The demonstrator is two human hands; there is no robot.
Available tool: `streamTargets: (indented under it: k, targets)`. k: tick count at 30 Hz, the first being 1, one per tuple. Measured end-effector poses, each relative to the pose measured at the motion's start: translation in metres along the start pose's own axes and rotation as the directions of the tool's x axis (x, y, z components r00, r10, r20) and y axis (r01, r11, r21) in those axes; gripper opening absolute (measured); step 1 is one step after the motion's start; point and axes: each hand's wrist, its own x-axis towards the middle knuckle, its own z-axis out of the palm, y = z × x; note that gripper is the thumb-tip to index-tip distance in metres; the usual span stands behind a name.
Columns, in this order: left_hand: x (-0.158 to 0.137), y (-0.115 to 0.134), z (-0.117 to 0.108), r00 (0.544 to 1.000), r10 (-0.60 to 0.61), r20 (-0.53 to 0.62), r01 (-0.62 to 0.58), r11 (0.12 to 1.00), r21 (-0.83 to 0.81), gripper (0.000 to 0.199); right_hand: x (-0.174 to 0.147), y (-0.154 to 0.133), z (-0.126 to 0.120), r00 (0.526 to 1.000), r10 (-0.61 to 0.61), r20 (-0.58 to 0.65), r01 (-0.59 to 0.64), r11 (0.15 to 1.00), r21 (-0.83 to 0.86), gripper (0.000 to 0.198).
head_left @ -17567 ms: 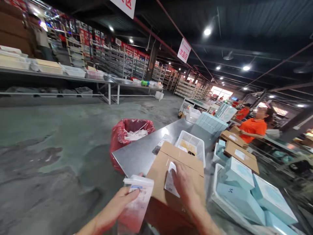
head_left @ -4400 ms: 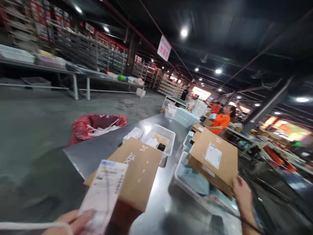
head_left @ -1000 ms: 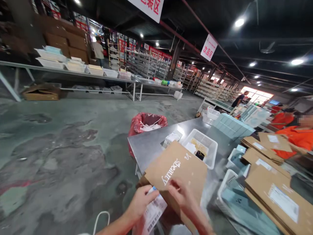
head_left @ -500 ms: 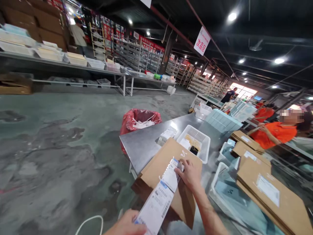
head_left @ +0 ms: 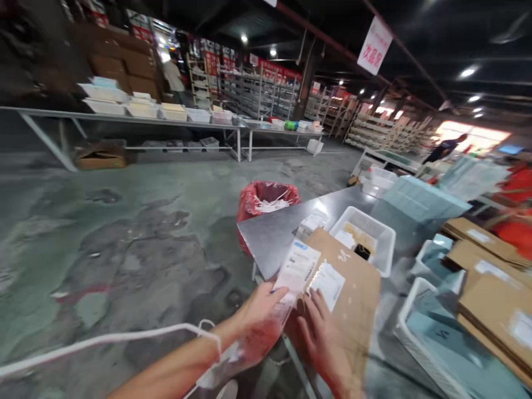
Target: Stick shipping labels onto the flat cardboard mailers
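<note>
My left hand (head_left: 262,311) is closed on a strip of printed white labels (head_left: 297,265), gripped between thumb and fingers, with its upper end over the left part of a brown cardboard piece (head_left: 357,293). Another white label (head_left: 328,284) lies on the cardboard, beside the strip. My right hand (head_left: 322,338) rests with spread fingers at the cardboard's left edge, just below that label, and holds nothing that I can see. The lower part of the strip is blurred near my left wrist.
A white basket (head_left: 386,244) stands behind the cardboard on the metal table (head_left: 266,235). Beyond the table's left corner is a red-lined bin (head_left: 249,202). Labelled cardboard stacks (head_left: 494,296) and a white crate (head_left: 409,327) are at right. A white cable (head_left: 124,337) crosses the lower left.
My left hand has moved up with the label strip, which is now apart from the label on the cardboard. My right hand has drawn back off that label. The view has turned left.
</note>
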Motion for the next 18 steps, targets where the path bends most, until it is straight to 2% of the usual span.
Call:
streamTargets:
  k: [3,5,7,9,10,12,13,14,15,16,17,18]
  targets:
    - [-0.007,0.006,0.000,1.000,0.017,-0.011,-0.017,1.000,-0.013,0.048,-0.005,-0.013,-0.014,0.957,0.206,-0.205,-0.156,0.959,0.236,0.040]
    - [-0.016,0.017,0.002,0.999,0.036,0.010,-0.036,0.999,-0.014,0.049,0.012,-0.022,-0.027,0.912,0.353,-0.210,-0.233,0.865,0.444,0.051]
    - [-0.026,0.028,0.006,0.995,0.061,0.078,-0.061,0.998,-0.006,0.046,0.039,-0.032,-0.043,0.894,0.436,-0.101,-0.262,0.692,0.673,0.063]
    - [-0.033,0.035,0.008,0.980,0.058,0.192,-0.063,0.998,0.018,0.044,0.062,-0.038,-0.059,0.905,0.422,0.057,-0.287,0.505,0.814,0.063]
    - [-0.034,0.037,0.007,0.966,0.057,0.251,-0.068,0.997,0.038,0.044,0.070,-0.039,-0.066,0.908,0.401,0.123,-0.309,0.441,0.842,0.058]
    - [-0.035,0.040,-0.004,0.953,0.093,0.289,-0.115,0.992,0.058,0.047,0.075,-0.037,-0.078,0.896,0.406,0.179,-0.346,0.389,0.854,0.050]
    - [-0.036,0.040,-0.014,0.964,0.126,0.233,-0.142,0.988,0.054,0.051,0.072,-0.032,-0.082,0.889,0.426,0.168,-0.347,0.388,0.854,0.049]
    - [-0.040,0.040,-0.027,0.981,0.163,0.110,-0.168,0.985,0.038,0.057,0.066,-0.025,-0.085,0.880,0.453,0.146,-0.344,0.392,0.853,0.049]
    - [-0.047,0.039,-0.042,0.977,0.190,-0.092,-0.189,0.982,0.017,0.060,0.057,-0.015,-0.087,0.862,0.492,0.117,-0.341,0.395,0.853,0.049]
    - [-0.059,0.035,-0.057,0.925,0.185,-0.331,-0.196,0.981,0.000,0.059,0.046,-0.004,-0.088,0.838,0.537,0.099,-0.351,0.390,0.852,0.049]
    - [-0.075,0.029,-0.070,0.814,0.156,-0.560,-0.200,0.980,-0.018,0.054,0.033,0.010,-0.089,0.806,0.583,0.098,-0.375,0.375,0.848,0.049]
    - [-0.095,0.021,-0.080,0.672,0.121,-0.731,-0.189,0.982,-0.010,0.047,0.020,0.024,-0.090,0.770,0.628,0.113,-0.408,0.349,0.844,0.048]
